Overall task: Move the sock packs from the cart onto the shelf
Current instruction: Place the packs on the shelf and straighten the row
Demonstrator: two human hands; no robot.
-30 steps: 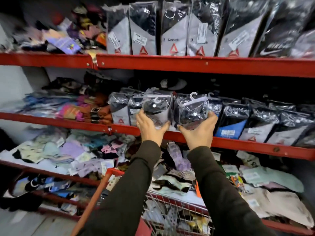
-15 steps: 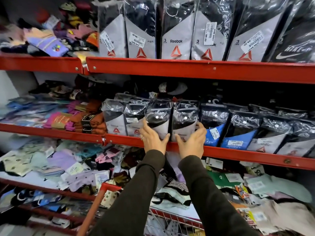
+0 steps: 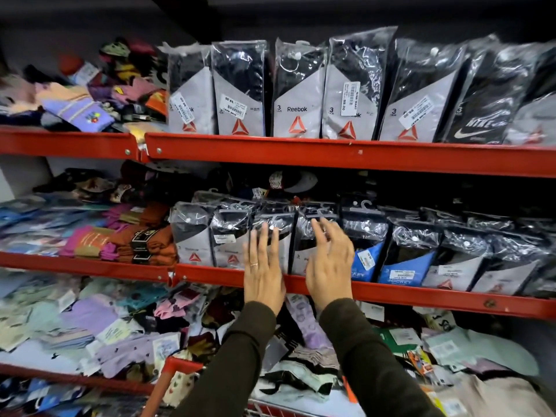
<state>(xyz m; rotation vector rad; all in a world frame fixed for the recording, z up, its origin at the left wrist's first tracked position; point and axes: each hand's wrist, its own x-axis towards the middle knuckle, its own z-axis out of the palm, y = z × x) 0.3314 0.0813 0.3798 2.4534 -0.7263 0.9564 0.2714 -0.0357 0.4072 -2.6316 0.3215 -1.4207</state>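
2 sock packs (image 3: 290,236) stand on the middle shelf (image 3: 391,293); left hand (image 3: 263,266) and right hand (image 3: 329,266) spread open, gripping nothing.

Both arms in dark olive knit sleeves reach forward and upward, side by side. The left hand (image 3: 263,267), a thin ring on one finger, is flat with fingers straight and spread. The right hand (image 3: 329,261) is open, fingers slightly curled, gripping nothing.

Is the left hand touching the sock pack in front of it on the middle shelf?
Cannot tell. In the head view, the left hand is open and overlaps the sock pack, but its blurred fingers show neither contact nor gap.
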